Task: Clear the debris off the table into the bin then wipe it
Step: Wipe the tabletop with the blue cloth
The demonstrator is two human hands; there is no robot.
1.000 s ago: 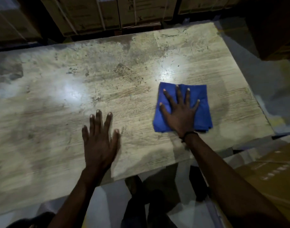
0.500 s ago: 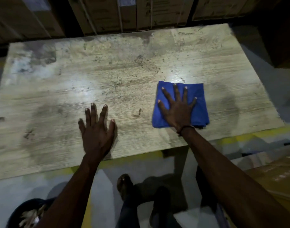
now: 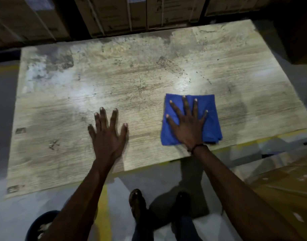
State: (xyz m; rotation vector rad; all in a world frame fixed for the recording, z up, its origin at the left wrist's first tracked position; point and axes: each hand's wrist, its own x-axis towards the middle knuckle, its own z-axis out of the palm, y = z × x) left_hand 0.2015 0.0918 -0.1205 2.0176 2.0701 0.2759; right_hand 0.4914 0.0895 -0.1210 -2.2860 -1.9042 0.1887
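Note:
A worn, stained wooden table fills the view. A folded blue cloth lies near its front right edge. My right hand presses flat on the cloth with fingers spread. My left hand rests flat on the bare tabletop, a little left of the cloth, fingers straight. A dark round bin with pale debris inside stands on the floor at the lower left, partly hidden by my left forearm.
Cardboard boxes are stacked along the table's far edge. More cardboard lies on the floor at the right. My feet stand on the grey floor with a yellow line in front of the table.
The view has shifted right and down, so more of the table's left side and the bin show. Both hands stay flat in nearly the same places on the table.

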